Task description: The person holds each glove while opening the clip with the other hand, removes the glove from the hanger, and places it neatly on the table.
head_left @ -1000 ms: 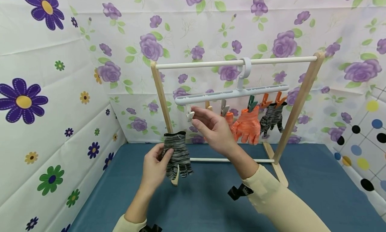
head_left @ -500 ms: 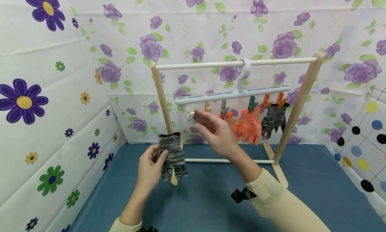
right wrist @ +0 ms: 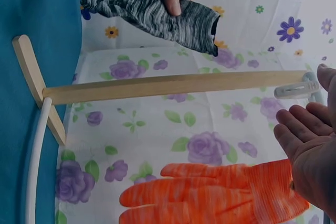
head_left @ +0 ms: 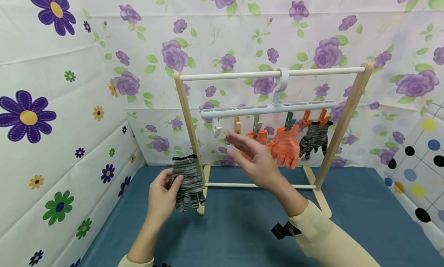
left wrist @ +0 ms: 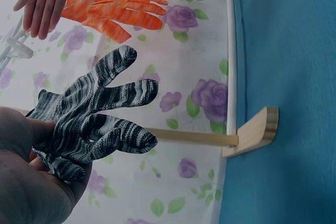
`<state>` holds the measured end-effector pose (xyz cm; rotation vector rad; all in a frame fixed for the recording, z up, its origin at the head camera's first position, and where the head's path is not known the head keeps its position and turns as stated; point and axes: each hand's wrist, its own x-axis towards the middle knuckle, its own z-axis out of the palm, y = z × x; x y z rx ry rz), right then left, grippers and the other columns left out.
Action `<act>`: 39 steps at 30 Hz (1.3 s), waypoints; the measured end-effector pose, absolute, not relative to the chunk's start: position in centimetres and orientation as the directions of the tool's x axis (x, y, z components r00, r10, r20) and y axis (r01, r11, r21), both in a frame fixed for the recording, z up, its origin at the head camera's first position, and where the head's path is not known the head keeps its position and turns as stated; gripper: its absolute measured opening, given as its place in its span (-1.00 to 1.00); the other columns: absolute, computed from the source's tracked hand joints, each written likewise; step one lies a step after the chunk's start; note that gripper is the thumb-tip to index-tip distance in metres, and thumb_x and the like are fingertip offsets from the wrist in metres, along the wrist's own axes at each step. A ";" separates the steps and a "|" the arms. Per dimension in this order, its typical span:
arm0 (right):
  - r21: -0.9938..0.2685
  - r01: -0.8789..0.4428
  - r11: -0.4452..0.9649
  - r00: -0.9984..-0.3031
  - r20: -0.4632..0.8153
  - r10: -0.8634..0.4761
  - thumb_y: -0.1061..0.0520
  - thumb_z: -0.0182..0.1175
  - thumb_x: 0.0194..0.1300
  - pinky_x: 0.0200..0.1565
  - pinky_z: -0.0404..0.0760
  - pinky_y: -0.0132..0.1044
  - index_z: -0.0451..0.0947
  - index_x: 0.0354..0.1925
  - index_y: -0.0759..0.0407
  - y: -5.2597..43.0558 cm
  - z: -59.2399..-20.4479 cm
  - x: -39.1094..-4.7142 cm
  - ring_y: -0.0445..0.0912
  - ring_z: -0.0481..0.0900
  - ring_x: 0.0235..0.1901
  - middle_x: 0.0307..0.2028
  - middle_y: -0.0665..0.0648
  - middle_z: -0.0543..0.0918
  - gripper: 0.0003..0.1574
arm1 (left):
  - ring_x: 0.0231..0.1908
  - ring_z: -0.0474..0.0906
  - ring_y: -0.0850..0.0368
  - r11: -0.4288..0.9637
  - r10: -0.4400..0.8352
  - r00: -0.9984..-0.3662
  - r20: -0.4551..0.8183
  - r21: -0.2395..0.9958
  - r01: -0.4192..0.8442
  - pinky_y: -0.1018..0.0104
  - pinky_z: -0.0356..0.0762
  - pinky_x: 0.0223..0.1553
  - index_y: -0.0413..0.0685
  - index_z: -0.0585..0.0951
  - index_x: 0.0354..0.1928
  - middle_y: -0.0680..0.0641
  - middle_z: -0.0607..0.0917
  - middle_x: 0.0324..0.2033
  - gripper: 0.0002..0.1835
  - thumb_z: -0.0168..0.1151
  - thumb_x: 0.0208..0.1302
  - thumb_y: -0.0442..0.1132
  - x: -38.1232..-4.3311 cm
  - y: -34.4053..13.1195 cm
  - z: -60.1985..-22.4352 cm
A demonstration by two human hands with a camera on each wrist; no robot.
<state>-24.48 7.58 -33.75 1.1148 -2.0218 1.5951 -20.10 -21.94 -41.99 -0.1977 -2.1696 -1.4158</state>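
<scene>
My left hand [head_left: 161, 200] pinches a black-and-grey striped knit glove [head_left: 187, 178] between thumb and fingers. The cuff is up and the glove's fingers hang down. My right hand [head_left: 257, 161] holds nothing, its fingers extended; it is just right of and below a white clothespin [head_left: 216, 128] at the left end of the pale hanger [head_left: 239, 112]. In the right wrist view, that white clothespin [right wrist: 296, 91] sits apart from my fingertips. Behind my right hand hang an orange glove [head_left: 285, 146] and, partly hidden, another orange glove [head_left: 262, 137].
A wooden rack [head_left: 341, 124] with white rods stands on the blue tabletop [head_left: 236, 228], and the hanger hooks over its top rod. A second striped glove [head_left: 315, 139] hangs from orange clothespins [head_left: 323, 118] at the right. Also clipped on are tan [head_left: 237, 125], grey [head_left: 257, 125] and green clothespins [head_left: 290, 120].
My left hand has moved left and slightly down with the striped glove, away from the hanger. My right hand has drawn back right and down from the white clothespin, its fingers straightening.
</scene>
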 end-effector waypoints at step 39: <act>-0.471 -0.797 0.377 -0.595 0.720 -0.358 0.30 0.44 0.37 0.09 0.58 -0.21 0.56 0.40 0.11 14.4 -38.1 -22.3 -0.08 0.62 0.15 0.23 0.06 0.67 -0.33 | -0.44 0.43 0.24 0.636 -0.285 -0.844 0.454 0.749 0.188 0.47 0.34 -0.42 -0.29 0.67 0.12 -0.20 0.72 -0.23 -0.74 0.31 0.55 -0.25 -18.5 -29.1 -43.1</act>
